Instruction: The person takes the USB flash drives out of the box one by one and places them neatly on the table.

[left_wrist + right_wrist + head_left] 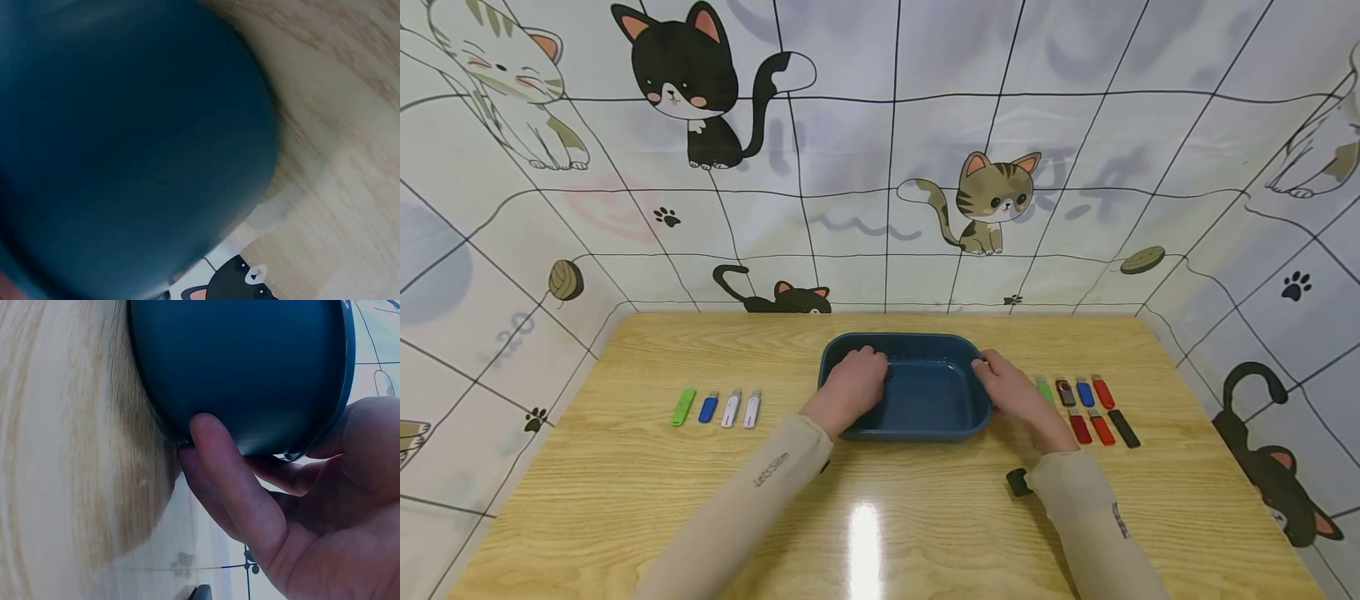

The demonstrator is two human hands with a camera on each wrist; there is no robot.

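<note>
A dark blue rectangular plastic tub [936, 392] stands on the table. My left hand [857, 383] reaches over its near left side, fingers curled down inside it; they are hidden, and I cannot tell whether they hold anything. In the left wrist view the tub's outer wall [144, 144] fills most of the picture, with a sliver of skin at the lower left corner. My right hand [1011, 392] grips the tub's right end. The right wrist view shows this hand [300, 512] with fingers along the outside wall [244, 369] and the thumb side at the rim.
Left of the tub lies a row of USB sticks: a green one [683, 407], a blue one [708, 407] and two white ones [732, 409]. Two rows of USB sticks lie right of it, including a red one [1102, 392] and a black one [1123, 428]. A cat-patterned sheet [865, 225] hangs behind.
</note>
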